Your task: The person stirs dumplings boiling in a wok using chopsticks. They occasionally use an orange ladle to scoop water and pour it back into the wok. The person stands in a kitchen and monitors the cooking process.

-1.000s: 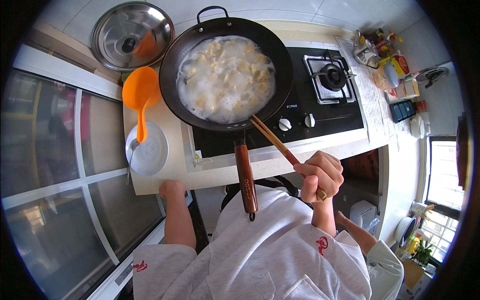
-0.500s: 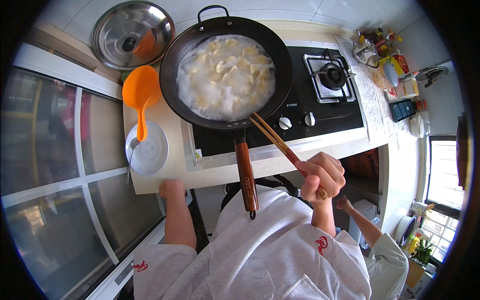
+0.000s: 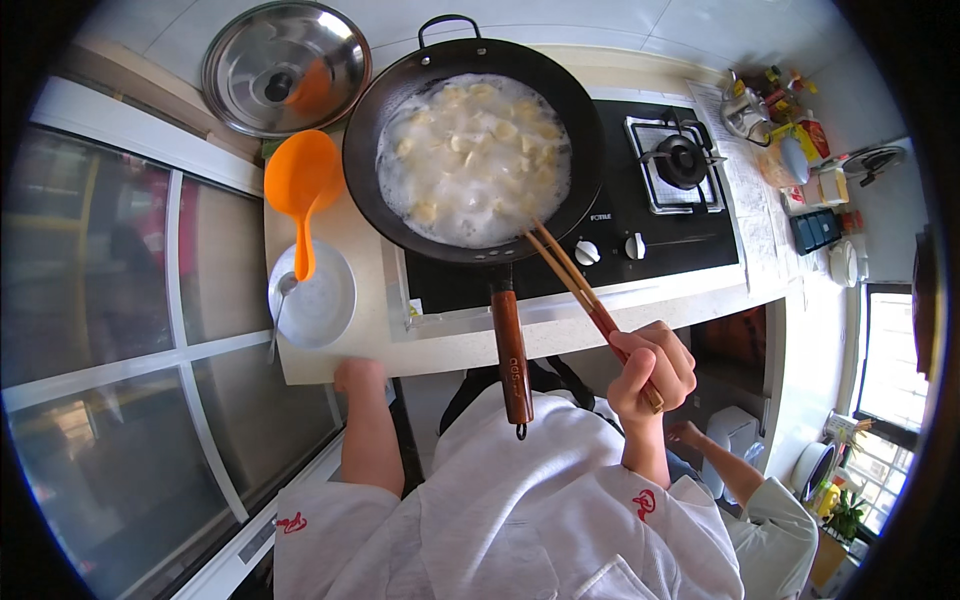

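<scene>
My right hand (image 3: 652, 372) is closed round a pair of wooden chopsticks (image 3: 580, 290). Their tips reach over the near rim of a black wok (image 3: 585, 170) into white, foamy liquid. Pale dumplings (image 3: 505, 131) float there, partly veiled by steam. The wok sits on the left side of a black gas hob (image 3: 630, 275), its brown wooden handle (image 3: 512, 350) pointing toward me. At the counter's front edge rests my left hand (image 3: 360, 374), knuckles up, its fingers mostly hidden from view.
Left of the wok, an orange ladle (image 3: 303, 172) lies with its handle over a white bowl (image 3: 335, 315) holding a metal spoon (image 3: 287, 284). A steel lid (image 3: 240, 75) leans behind. Right stand a bare burner (image 3: 682, 162) and several jars. Another person's arm (image 3: 735, 470) shows at lower right.
The whole view has shifted, so the scene sits slightly further right. The dumplings and foam have moved about in the wok. The chopsticks remain in my right hand with their tips at the near rim.
</scene>
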A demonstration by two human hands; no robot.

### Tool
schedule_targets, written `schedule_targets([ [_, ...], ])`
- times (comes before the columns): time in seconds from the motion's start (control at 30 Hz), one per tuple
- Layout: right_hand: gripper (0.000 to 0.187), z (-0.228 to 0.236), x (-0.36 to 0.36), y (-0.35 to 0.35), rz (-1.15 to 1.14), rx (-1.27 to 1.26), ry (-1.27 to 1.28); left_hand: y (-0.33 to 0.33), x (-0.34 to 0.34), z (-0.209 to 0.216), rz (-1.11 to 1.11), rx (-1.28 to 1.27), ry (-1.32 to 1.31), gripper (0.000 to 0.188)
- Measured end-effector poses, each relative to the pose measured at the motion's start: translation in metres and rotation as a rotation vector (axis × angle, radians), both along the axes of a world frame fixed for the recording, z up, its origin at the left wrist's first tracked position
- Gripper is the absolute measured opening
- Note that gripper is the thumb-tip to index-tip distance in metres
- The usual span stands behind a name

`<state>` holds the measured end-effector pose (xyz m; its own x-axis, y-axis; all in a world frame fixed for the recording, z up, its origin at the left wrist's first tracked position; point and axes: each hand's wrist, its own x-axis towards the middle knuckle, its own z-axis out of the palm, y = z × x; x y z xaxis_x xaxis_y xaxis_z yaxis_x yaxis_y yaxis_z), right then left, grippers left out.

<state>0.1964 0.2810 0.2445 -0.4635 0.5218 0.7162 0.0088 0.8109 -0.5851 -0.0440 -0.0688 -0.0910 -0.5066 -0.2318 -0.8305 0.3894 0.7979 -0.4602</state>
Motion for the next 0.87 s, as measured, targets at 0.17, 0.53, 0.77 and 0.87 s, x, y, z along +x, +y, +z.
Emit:
schedule_targets([
  [0.17, 0.031, 0.000, 0.003, -0.016, -0.051, -0.043, 0.046, 0.053, 0.015, 0.109, -0.159, 0.061, -0.043, 0.028],
  [0.53, 0.018, -0.042, -0.062, -0.188, 0.508, -0.813, 0.016, 0.021, 0.041, 0.043, 1.664, 0.883, 0.617, 0.028],
  [0.77, 0.031, -0.167, -0.119, -0.216, 0.212, -1.864, 0.078, -0.040, 0.048, 0.068, 2.296, 0.944, 0.140, 0.047],
  [0.87, 0.032, -0.193, -0.142, -0.229, 0.200, -1.888, 0.144, -0.074, 0.036, 0.067, 2.091, 0.977, 0.402, 0.058],
])
